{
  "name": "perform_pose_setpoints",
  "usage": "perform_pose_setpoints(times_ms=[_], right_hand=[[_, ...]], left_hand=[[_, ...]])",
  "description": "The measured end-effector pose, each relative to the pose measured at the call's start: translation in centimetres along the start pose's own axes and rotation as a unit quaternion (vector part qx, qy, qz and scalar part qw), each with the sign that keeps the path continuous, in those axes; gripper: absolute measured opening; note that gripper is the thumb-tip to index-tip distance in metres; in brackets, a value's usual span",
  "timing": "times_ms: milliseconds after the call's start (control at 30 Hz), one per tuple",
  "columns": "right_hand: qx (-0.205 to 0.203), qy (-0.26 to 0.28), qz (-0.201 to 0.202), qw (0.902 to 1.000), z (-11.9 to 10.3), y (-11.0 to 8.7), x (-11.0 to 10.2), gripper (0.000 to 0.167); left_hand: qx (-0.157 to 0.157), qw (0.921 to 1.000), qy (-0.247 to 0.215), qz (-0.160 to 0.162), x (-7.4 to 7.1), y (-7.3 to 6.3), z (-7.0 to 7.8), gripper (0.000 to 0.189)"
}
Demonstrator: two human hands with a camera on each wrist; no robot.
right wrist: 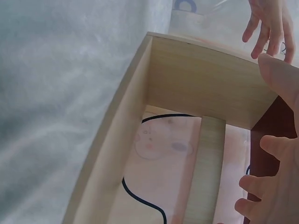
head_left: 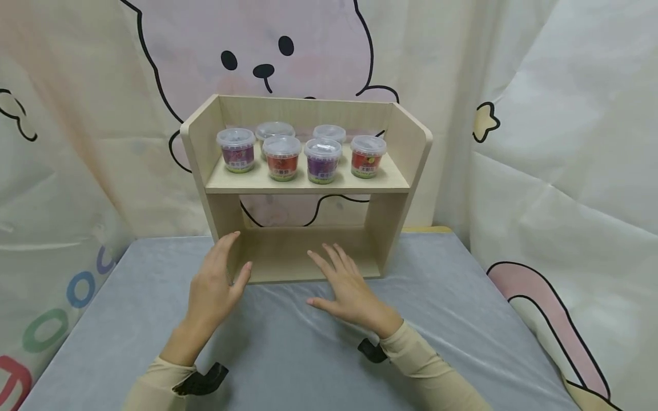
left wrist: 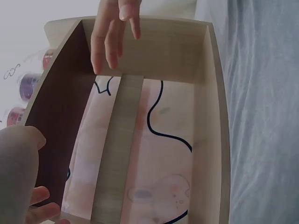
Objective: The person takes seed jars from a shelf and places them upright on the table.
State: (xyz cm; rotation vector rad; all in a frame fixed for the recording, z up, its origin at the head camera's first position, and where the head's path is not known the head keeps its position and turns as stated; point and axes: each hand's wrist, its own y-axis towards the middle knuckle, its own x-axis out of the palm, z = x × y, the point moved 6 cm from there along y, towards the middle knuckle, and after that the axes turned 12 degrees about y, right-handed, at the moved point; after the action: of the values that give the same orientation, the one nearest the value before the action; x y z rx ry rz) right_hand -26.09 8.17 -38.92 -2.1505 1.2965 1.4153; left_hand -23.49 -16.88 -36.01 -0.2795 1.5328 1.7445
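Observation:
A light wooden two-tier shelf [head_left: 308, 190] stands on the cloth-covered table. Along its upper board sit several small lidded plastic cups, among them a purple one [head_left: 322, 162] and a red one [head_left: 367, 156]. My left hand [head_left: 211, 291] is raised by the shelf's lower left side, fingers extended and thumb apart; it holds nothing. In front of the lower compartment, my right hand [head_left: 349, 291] has its fingers spread and holds nothing. Whether either hand touches the wood I cannot tell. Both hands also appear in the left wrist view, around the shelf's lower opening.
Grey-blue cloth [head_left: 288, 348] covers the table. Behind the shelf hangs a pale curtain [head_left: 421, 51] with cartoon drawings, and similar sheets close off both sides. A dark strap piece [head_left: 203, 381] sits at the left wrist, another [head_left: 372, 350] at the right.

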Motion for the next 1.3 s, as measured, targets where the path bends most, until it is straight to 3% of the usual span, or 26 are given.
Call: perform_pose_setpoints(times_ms=[367, 833, 1167, 1300], right_hand=[[-0.026, 0.025, -0.004, 0.9993, -1.3, 1.8, -2.3, 0.083], [-0.038, 0.043, -0.025, 0.9980, -3.9, 3.3, -4.9, 0.075], [-0.080, 0.077, -0.011, 0.9938, -5.5, 5.0, -6.9, 0.070], [-0.090, 0.087, -0.003, 0.9921, -5.8, 5.6, -7.6, 0.069]], left_hand=[[-0.035, 0.9990, -0.012, 0.026, -0.8, 0.9, -2.0, 0.054], [-0.089, 0.9945, -0.045, 0.033, -1.8, 2.4, -4.1, 0.048], [-0.118, 0.9889, -0.074, 0.051, -2.2, 3.6, -5.4, 0.051], [-0.126, 0.9881, -0.079, 0.040, -2.2, 4.2, -5.8, 0.052]])
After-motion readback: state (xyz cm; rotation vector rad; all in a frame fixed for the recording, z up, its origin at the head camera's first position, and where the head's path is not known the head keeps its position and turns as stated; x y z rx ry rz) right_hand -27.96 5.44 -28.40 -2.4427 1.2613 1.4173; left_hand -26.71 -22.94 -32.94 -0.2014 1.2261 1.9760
